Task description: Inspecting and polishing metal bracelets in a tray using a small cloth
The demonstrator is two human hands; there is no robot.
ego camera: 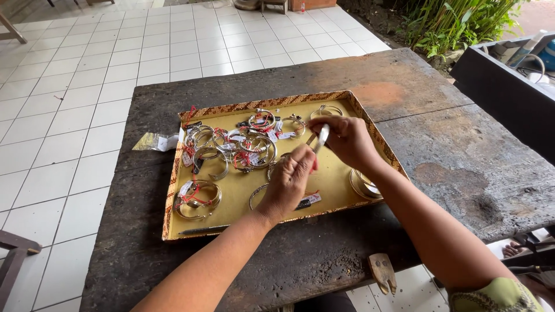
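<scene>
A shallow tray (173, 185) with a yellow lining and a woven patterned rim lies on a dark wooden table (439, 144). Several silver bangles (198, 196) with red strings and small white tags lie in it, mostly in its left and far parts. My right hand (347, 138) holds a silver bangle (321, 137) above the tray's right half. My left hand (289, 179) hovers just below it, fingers pinched at the bangle's red string. More bangles (365, 186) sit stacked near the tray's right edge.
A small clear packet (155, 141) lies on the table left of the tray. A dark pen (202, 230) rests along the tray's near rim. White tiled floor (87, 86) lies beyond; plants (457, 23) and a dark bench (509, 98) stand at right.
</scene>
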